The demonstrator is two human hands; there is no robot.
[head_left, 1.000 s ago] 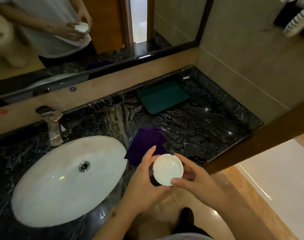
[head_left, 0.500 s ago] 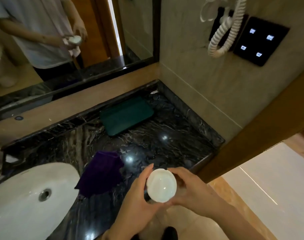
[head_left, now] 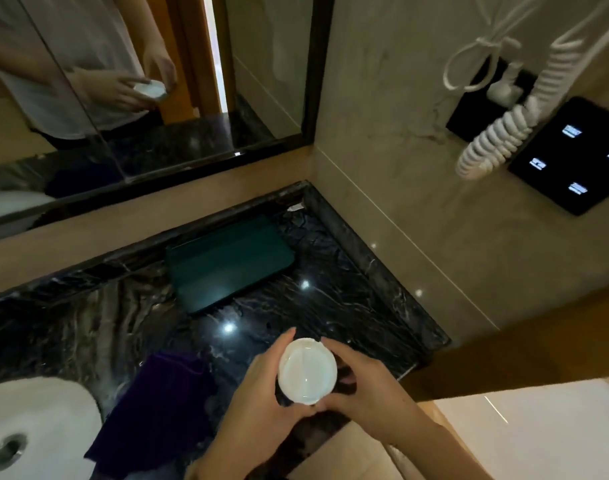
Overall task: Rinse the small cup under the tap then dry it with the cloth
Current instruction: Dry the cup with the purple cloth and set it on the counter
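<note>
Head view: small white ceramic cup [head_left: 307, 370] held mouth-up over the front edge of the black veined marble counter [head_left: 348, 306], near its right corner. Left hand [head_left: 258, 403] wraps fingers around the cup's left wall, right hand [head_left: 369, 393] closes on the right side — both gripping it. Tap not in frame; white oval basin [head_left: 36, 420] shows at the counter's left end. Judgement: carry the cup left over the basin, keep one firm grip, tilt it under the stream. Folded purple cloth [head_left: 157, 407] lies between basin and cup. Count — one cup, one cloth, one basin, one dark green flat case [head_left: 227, 261] at the back edge.
</note>
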